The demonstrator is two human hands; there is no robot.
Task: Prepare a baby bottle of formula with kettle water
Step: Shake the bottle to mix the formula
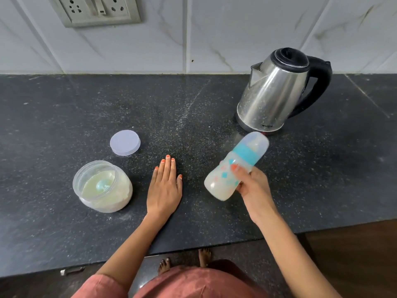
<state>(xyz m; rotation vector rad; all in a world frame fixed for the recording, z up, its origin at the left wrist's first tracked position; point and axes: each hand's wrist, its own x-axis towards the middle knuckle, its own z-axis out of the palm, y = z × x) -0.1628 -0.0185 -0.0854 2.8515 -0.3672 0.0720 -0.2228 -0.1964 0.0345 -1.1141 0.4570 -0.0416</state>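
Note:
My right hand (253, 186) grips a baby bottle (234, 168) above the dark counter. The bottle is tilted, its clear cap and teal collar pointing up and right toward the kettle, and it holds milky white liquid. It looks slightly blurred. My left hand (164, 186) lies flat on the counter, palm down, fingers together, holding nothing. An open clear jar of white formula powder (103, 187) with a teal scoop (103, 184) inside stands left of that hand. A steel kettle (277, 91) with a black lid and handle stands at the back right.
The jar's round pale lid (125, 142) lies flat behind the jar. The black granite counter (64, 125) ends at a front edge near me, with my bare feet below. A tiled wall with a socket panel (94, 9) rises behind.

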